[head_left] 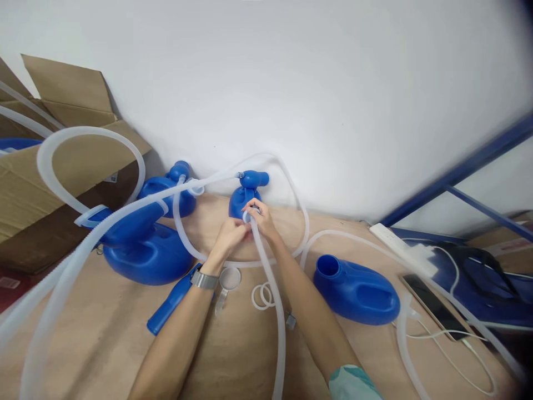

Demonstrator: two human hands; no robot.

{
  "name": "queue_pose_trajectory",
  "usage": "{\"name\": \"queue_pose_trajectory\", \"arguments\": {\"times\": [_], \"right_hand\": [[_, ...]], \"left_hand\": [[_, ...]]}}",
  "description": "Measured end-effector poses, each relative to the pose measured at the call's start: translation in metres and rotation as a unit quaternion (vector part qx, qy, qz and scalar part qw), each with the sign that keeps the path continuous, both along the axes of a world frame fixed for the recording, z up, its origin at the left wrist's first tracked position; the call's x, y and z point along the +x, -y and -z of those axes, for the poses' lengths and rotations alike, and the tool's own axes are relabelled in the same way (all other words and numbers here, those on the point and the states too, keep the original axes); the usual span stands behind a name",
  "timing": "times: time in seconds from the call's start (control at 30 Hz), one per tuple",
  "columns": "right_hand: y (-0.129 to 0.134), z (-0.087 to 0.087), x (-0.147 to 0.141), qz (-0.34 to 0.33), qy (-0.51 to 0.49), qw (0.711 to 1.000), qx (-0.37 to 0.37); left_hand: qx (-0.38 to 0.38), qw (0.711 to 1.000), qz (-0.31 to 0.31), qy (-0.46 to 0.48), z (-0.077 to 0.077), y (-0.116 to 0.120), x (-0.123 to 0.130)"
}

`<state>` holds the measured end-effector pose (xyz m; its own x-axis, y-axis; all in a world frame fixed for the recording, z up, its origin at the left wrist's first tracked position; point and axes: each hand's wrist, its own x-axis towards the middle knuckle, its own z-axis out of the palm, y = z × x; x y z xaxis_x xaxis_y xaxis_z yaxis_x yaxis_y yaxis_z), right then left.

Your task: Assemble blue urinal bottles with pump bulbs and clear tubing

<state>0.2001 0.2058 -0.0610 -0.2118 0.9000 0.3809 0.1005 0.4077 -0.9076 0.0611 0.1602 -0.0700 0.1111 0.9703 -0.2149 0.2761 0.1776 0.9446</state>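
silver wristwatch (pixel 204 279); teal patterned sleeve (pixel 352 383)

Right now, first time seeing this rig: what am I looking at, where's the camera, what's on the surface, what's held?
There is no machine here: a person works with two bare hands. The single picture comes from a camera worn on the head, looking forward and down, so the arms reach in from the bottom edge.

The left hand, with a watch on its wrist, and the right hand meet at a small blue container by the white wall. Both pinch the end of a translucent white hose against it; how far the hose is seated is hidden by the fingers.

On the tan table lie more blue containers: a large one to the left, another to the right. Also there: loose white rings, a power strip, a phone and, far left, a cardboard box.
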Motion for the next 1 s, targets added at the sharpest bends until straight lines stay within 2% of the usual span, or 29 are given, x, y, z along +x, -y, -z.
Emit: {"name": "queue_pose_trajectory", "arguments": {"times": [0.23, 0.53, 0.8, 1.0], "right_hand": [[-0.017, -0.016, 0.011, -0.047, 0.0, 0.998, -0.03], [-0.033, -0.033, 0.002, -0.121, 0.05, 0.989, -0.061], [-0.037, -0.021, -0.005, -0.066, 0.038, 0.997, -0.035], [-0.042, -0.03, 0.004, -0.074, 0.062, 0.995, -0.028]], "left_hand": [[0.006, 1.0, 0.026, 0.006, -0.01, 0.0, -0.009], [-0.008, 0.999, 0.048, 0.005, -0.017, 0.002, -0.015], [-0.009, 0.998, 0.061, 0.01, -0.016, 0.002, -0.024], [-0.021, 0.997, 0.077, 0.011, -0.02, 0.001, -0.027]]}}
